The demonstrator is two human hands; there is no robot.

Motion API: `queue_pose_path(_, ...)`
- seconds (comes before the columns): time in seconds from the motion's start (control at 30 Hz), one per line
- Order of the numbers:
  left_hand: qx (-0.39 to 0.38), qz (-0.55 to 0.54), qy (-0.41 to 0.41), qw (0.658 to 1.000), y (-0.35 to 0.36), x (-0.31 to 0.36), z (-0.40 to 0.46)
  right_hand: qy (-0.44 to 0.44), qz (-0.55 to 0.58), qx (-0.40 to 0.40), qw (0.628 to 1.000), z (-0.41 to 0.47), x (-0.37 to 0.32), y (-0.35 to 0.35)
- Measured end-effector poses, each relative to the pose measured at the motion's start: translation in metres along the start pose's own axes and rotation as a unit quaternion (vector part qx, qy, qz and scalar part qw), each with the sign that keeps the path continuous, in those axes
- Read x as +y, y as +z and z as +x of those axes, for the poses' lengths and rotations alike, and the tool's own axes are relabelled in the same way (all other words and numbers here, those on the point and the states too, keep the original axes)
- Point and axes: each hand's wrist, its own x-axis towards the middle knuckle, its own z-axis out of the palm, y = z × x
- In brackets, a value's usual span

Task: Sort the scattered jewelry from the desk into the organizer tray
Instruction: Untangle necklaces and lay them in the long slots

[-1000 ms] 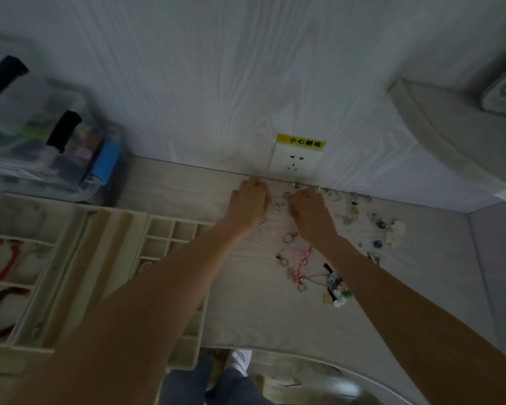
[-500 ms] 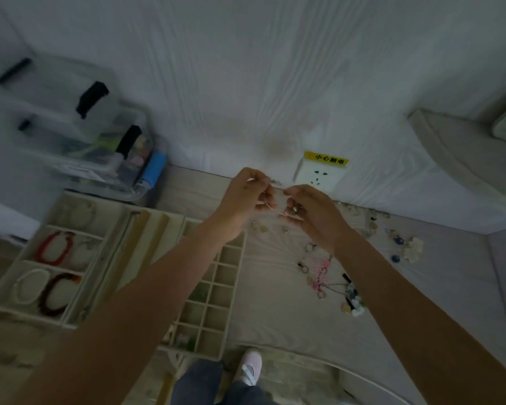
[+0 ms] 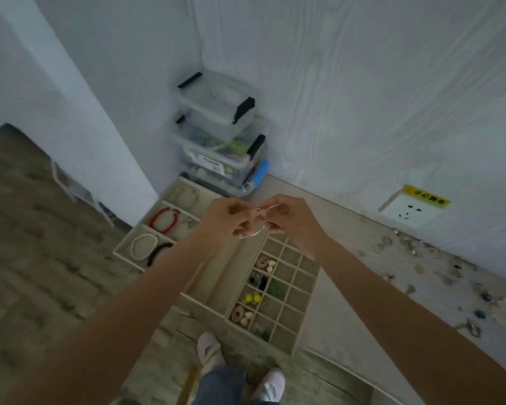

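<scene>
Landmark: I place everything against the organizer tray [image 3: 303, 312], the beige tray with a grid of small cells on its right and wider compartments on its left
Left hand: my left hand [image 3: 227, 219] hovers above the tray's far middle, fingers curled, pinching one end of a thin silver bracelet [image 3: 253, 233]
Right hand: my right hand [image 3: 289, 219] is touching the left one above the same spot, fingers curled round the bracelet's other end
Bracelet position: held in the air between both hands, above the tray and not touching it, sagging in a shallow curve below the fingertips; a thin silvery end pokes up by the right thumb
Handling: I judge it very light, thin, limp like a chain, and apt to slip or tangle; small beads or charms on it seem likely but are too blurred to tell
Where to hold: best pinched at both ends as now, then lowered into a compartment without dropping
Tray contents: red bracelet [image 3: 164, 219] and white bead bracelet [image 3: 143, 245] in the left compartments; yellow pieces [image 3: 252, 298] in a near grid cell
Remaining jewelry: scattered jewelry [image 3: 415, 258] lies well to the right of the tray along the wall, so sorting looks far from done
Other: stacked clear storage boxes [image 3: 219, 135] stand just beyond the tray's far edge
</scene>
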Motion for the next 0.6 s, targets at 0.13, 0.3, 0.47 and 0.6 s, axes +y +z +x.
queue_pose_path(0.13,0.047,-0.033,-0.018,0.998,-0.050,-0.013,-0.002,0.045,0.035,-0.056,0.997,0.020,-0.011,0.047)
queue_pose_path(0.3,0.106,-0.070,-0.060,0.990,-0.098,-0.029,0.003,0.036,0.009,-0.027,0.999,0.050,-0.010,0.096)
queue_pose_path(0.47,0.120,0.110,-0.074,0.984,-0.136,-0.055,0.032,-0.105,-0.195,0.021,0.975,0.076,-0.008,0.124)
queue_pose_path(0.6,0.078,0.199,-0.055,0.975,-0.142,-0.061,0.050,-0.165,-0.399,0.014,0.902,0.096,-0.009,0.138)
